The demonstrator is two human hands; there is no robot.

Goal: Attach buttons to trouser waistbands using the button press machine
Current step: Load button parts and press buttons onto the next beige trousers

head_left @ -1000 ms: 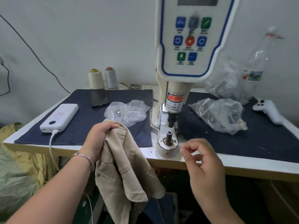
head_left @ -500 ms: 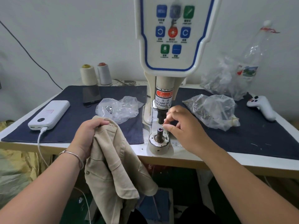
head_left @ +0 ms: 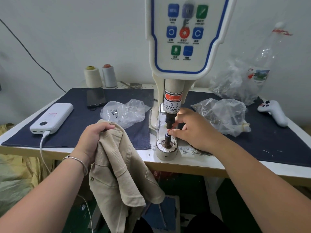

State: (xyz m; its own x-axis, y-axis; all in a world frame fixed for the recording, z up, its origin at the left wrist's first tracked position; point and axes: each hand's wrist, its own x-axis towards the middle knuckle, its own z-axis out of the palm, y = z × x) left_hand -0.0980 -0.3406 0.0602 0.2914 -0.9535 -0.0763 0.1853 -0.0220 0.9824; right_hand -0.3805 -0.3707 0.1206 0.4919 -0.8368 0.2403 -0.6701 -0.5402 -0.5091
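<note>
Head view: left hand (head_left: 94, 138) gripping bunched beige cotton trousers (head_left: 117, 174) at table edge, left of white button press machine (head_left: 183, 47); right hand (head_left: 193, 130) fingertips pinched narrow at small dark die post (head_left: 167, 137), held piece too small to tell.

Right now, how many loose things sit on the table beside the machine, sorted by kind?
Thread spools: 2
Plastic bags: 3
Phone: 1
Power bank: 1
White controller: 1
Total: 8
</note>
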